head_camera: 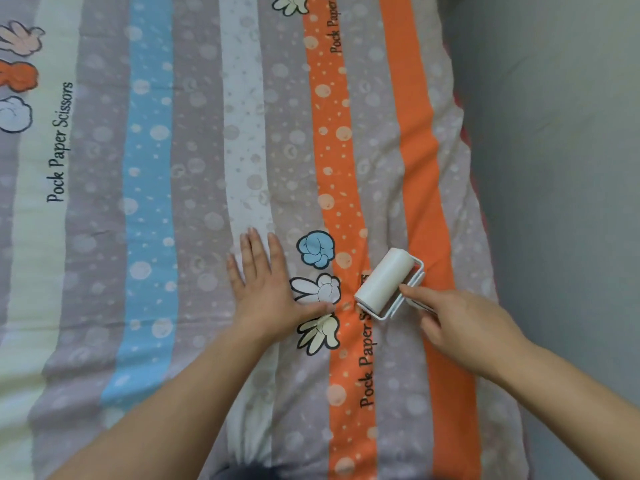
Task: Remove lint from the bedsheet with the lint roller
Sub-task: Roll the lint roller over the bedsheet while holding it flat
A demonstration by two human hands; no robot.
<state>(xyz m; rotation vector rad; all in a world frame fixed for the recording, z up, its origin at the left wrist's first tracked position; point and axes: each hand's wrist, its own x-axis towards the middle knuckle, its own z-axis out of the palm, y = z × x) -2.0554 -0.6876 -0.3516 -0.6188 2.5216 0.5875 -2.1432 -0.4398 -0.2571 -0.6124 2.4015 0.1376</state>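
Toward the right edge of the bedsheet [194, 202], the lint roller [384, 282] lies with its white drum down on the dotted orange stripe, set at a slant beside the printed cartoon hands. The right hand [460, 327] is curled round the handle, most of which is hidden in the palm, with the forefinger [415, 292] stretched out along the white wire frame just behind the drum. The left hand [266, 292] lies flat and spread on the grey stripe a little to the left, holding nothing and apparently pressing the cloth to keep it taut. The roller looks light and stiff, best held by its handle as it is now, since the drum's surface is sticky. The sheet is thin, soft and faintly crumpled, so it would likely bunch or lift under the tacky drum unless it is pinned close to the stroke and rolled with light, even pressure.
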